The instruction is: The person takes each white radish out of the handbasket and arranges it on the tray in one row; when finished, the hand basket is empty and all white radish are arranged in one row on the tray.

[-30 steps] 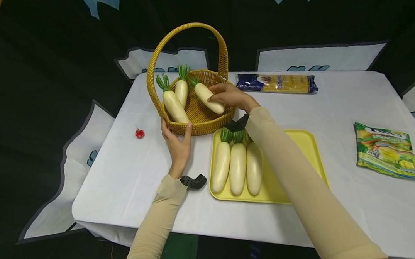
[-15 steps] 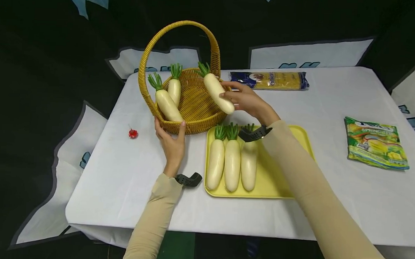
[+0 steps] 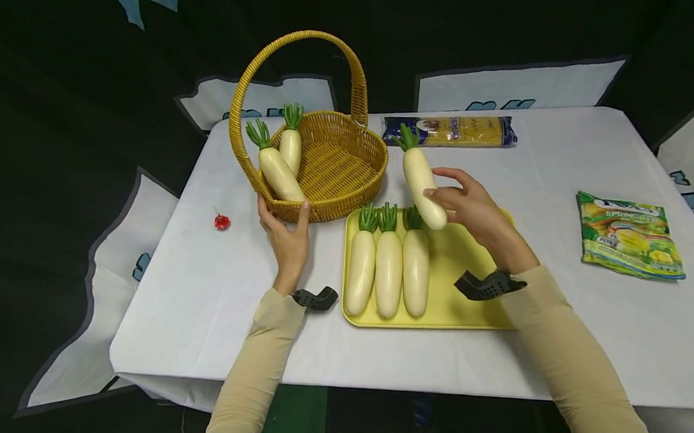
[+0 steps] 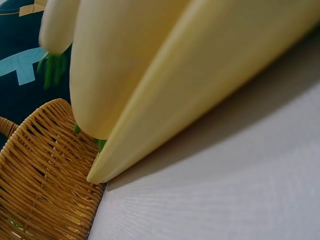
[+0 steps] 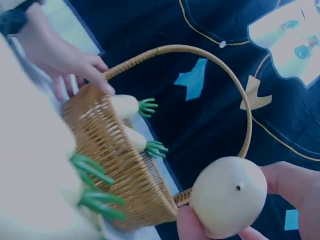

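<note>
My right hand (image 3: 469, 206) pinches a white radish (image 3: 421, 184) with a green top, tilted, above the back of the yellow tray (image 3: 465, 299). Its round tip fills the lower right of the right wrist view, between thumb and fingers (image 5: 295, 187). On the tray's left side lie three white radishes (image 3: 388, 270) side by side, tops toward the basket. My left hand (image 3: 289, 246) holds the wicker basket (image 3: 341, 206) at its front left, thumb near the rim. Inside the basket's left part rest two radishes (image 3: 280, 175), their green tops leaning over the rim. The left wrist view hides the left hand.
Behind the tray lies a long pasta packet (image 3: 461, 131). A green and yellow bag (image 3: 631, 235) is at the right of the white table (image 3: 202, 326). A small red object (image 3: 221, 222) lies left of the basket, whose tall handle (image 3: 308, 35) arches above it.
My right hand has lifted the radish out of the basket and moved it right and nearer, over the tray. My left hand stays at the basket. The view has shifted slightly.
</note>
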Motion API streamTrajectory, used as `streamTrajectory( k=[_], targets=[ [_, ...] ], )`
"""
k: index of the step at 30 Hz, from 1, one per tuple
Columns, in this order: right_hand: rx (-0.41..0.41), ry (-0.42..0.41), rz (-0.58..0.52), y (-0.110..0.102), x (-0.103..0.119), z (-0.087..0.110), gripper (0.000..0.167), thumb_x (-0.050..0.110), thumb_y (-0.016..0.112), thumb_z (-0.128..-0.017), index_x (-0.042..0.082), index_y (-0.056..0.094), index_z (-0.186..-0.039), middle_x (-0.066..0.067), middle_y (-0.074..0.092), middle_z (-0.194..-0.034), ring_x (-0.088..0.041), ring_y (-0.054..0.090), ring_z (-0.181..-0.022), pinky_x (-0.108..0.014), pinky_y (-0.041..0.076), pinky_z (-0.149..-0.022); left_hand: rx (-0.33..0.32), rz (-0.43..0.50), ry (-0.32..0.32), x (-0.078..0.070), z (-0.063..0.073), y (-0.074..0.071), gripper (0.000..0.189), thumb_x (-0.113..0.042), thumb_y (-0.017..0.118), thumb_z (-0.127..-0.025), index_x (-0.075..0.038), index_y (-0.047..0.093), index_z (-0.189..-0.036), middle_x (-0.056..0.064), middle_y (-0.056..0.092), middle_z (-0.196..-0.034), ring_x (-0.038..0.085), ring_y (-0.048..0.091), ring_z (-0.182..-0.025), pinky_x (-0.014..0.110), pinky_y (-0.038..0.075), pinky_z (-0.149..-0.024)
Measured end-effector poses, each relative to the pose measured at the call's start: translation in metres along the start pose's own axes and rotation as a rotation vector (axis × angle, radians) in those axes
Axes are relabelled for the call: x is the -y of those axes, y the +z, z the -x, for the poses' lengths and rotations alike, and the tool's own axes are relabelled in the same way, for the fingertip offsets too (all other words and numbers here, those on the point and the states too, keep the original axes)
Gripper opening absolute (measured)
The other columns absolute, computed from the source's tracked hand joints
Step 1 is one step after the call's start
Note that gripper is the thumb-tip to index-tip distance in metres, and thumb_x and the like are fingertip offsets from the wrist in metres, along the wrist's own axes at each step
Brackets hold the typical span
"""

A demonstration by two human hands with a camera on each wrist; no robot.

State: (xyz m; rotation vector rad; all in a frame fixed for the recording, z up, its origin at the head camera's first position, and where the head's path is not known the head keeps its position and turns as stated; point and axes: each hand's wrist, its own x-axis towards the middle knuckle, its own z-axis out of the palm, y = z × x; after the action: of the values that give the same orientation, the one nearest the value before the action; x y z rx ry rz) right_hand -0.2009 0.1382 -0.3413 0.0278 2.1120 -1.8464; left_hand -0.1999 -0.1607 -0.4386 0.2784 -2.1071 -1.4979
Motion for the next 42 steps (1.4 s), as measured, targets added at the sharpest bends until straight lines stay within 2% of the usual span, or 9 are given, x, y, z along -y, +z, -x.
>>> streamTrajectory(
  k=[4,7,12,18,24,27,32,37,42],
  targets=[
    [-0.055,-0.004,-0.006,-0.007,-0.017,0.025,0.062,0.034,0.06,-0.086,0.02,0.03,-0.138,0.0,0.055,-0.11,-0.004,0.057,-0.091,-0.025,0.049,-0.075,-0.007,0.0,0.01,-0.001,0.0,0.0,0.089,-0.046,0.06,-0.082,-0.022,0.002,-0.145,0.009,0.011,-0.149,0.021,0.019,-0.137,0.042,0.022,-0.11],
    [-0.079,0.004,0.04,-0.009,-0.03,0.041,0.065,0.036,0.061,-0.085,0.018,0.029,-0.139,0.004,0.054,-0.104,-0.001,0.056,-0.085,-0.024,0.047,-0.074,-0.009,-0.003,0.004,-0.001,0.0,0.0,0.089,-0.048,0.06,-0.082,-0.022,0.003,-0.145,0.009,0.011,-0.149,0.02,0.019,-0.137,0.041,0.022,-0.11],
    [-0.102,0.025,0.135,-0.007,-0.055,0.064,0.067,0.036,0.062,-0.085,0.017,0.027,-0.139,-0.012,0.048,-0.117,-0.002,0.055,-0.081,-0.023,0.047,-0.069,-0.008,0.001,-0.008,-0.001,0.001,0.001,0.09,-0.05,0.06,-0.081,-0.022,0.003,-0.145,0.009,0.012,-0.148,0.02,0.02,-0.136,0.041,0.023,-0.11],
    [-0.091,0.054,0.183,0.002,-0.079,0.084,0.067,0.032,0.061,-0.085,0.013,0.027,-0.139,-0.025,0.046,-0.125,-0.012,0.057,-0.088,-0.025,0.05,-0.068,-0.004,-0.012,-0.015,0.0,0.001,0.0,0.09,-0.051,0.059,-0.081,-0.022,0.003,-0.145,0.008,0.011,-0.149,0.018,0.017,-0.138,0.041,0.021,-0.111],
    [-0.086,0.064,0.229,0.009,-0.087,0.089,0.069,0.038,0.061,-0.084,0.013,0.028,-0.14,-0.024,0.045,-0.13,-0.031,0.055,-0.105,-0.028,0.05,-0.069,-0.002,-0.003,0.004,-0.001,0.001,0.0,0.088,-0.049,0.059,-0.082,-0.023,0.003,-0.145,0.008,0.011,-0.149,0.019,0.016,-0.138,0.042,0.02,-0.111],
    [-0.085,0.028,0.327,0.01,-0.088,0.092,0.068,0.042,0.059,-0.085,0.014,0.03,-0.14,-0.023,0.046,-0.128,-0.034,0.053,-0.109,-0.03,0.049,-0.072,0.001,0.002,-0.005,-0.001,0.001,0.0,0.088,-0.048,0.059,-0.082,-0.023,0.003,-0.145,0.009,0.011,-0.149,0.02,0.018,-0.137,0.041,0.021,-0.11],
    [-0.121,-0.077,0.479,0.013,-0.088,0.094,0.056,0.04,0.055,-0.088,0.012,0.041,-0.135,-0.02,0.055,-0.119,-0.034,0.057,-0.104,-0.04,0.049,-0.078,-0.005,-0.005,-0.026,0.0,0.003,0.0,0.089,-0.049,0.06,-0.081,-0.023,0.003,-0.145,0.01,0.012,-0.148,0.02,0.018,-0.137,0.041,0.022,-0.11],
    [-0.16,-0.15,0.525,0.012,-0.09,0.092,0.049,0.035,0.054,-0.09,0.009,0.047,-0.13,-0.02,0.057,-0.117,-0.034,0.059,-0.1,-0.045,0.047,-0.083,-0.003,-0.004,-0.018,-0.001,0.003,0.0,0.089,-0.05,0.059,-0.081,-0.023,0.003,-0.145,0.009,0.011,-0.148,0.02,0.017,-0.137,0.041,0.021,-0.111],
    [-0.175,-0.182,0.538,0.01,-0.089,0.09,0.045,0.033,0.054,-0.09,0.006,0.051,-0.126,-0.021,0.052,-0.12,-0.038,0.058,-0.102,-0.048,0.046,-0.085,-0.003,-0.009,-0.02,-0.002,0.002,0.0,0.09,-0.051,0.059,-0.08,-0.024,0.003,-0.145,0.01,0.012,-0.149,0.02,0.018,-0.137,0.041,0.022,-0.11]
  ],
)
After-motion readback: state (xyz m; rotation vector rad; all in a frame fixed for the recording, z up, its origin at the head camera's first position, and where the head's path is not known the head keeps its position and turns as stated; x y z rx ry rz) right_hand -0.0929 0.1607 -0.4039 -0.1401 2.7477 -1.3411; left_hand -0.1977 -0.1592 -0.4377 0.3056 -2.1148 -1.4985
